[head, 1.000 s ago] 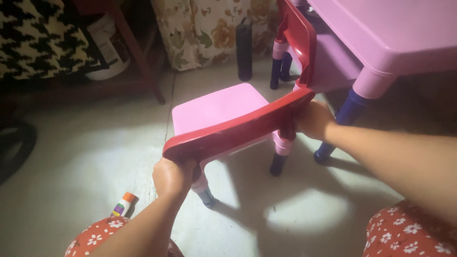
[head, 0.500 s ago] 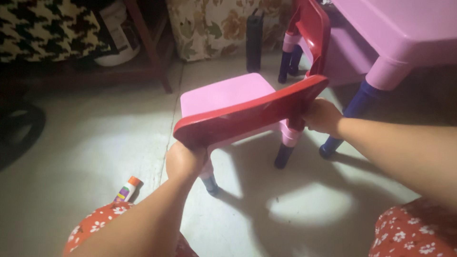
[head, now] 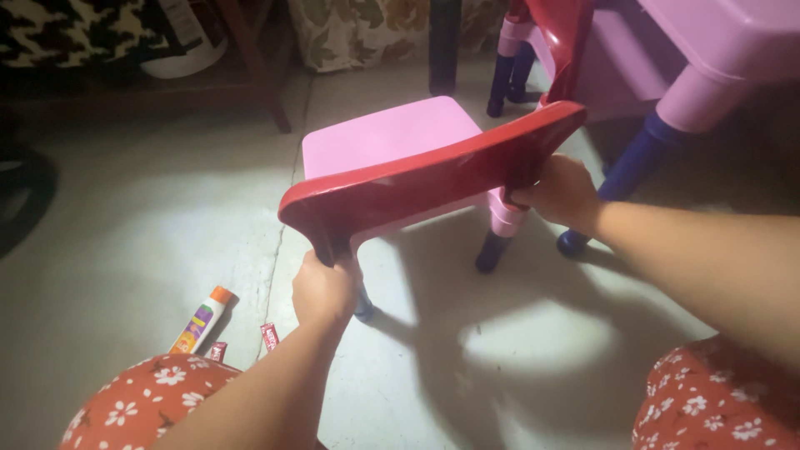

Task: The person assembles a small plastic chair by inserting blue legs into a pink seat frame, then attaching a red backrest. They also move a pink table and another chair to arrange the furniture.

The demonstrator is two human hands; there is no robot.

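A small plastic chair stands on the pale floor in front of me, with a pink seat, a red curved backrest and pink and blue legs. My left hand grips the left post under the backrest. My right hand grips the right post at the backrest's other end. The chair's backrest faces me and its seat points away, tilted slightly to the left.
A pink plastic table with a blue-footed leg stands at the right, a second red and purple chair beside it. A small tube and two red wrappers lie on the floor. My knees show in red flowered cloth.
The chair and both hands have shifted slightly up and right in view, with the camera drawing closer. Both hands keep their grip on the posts.
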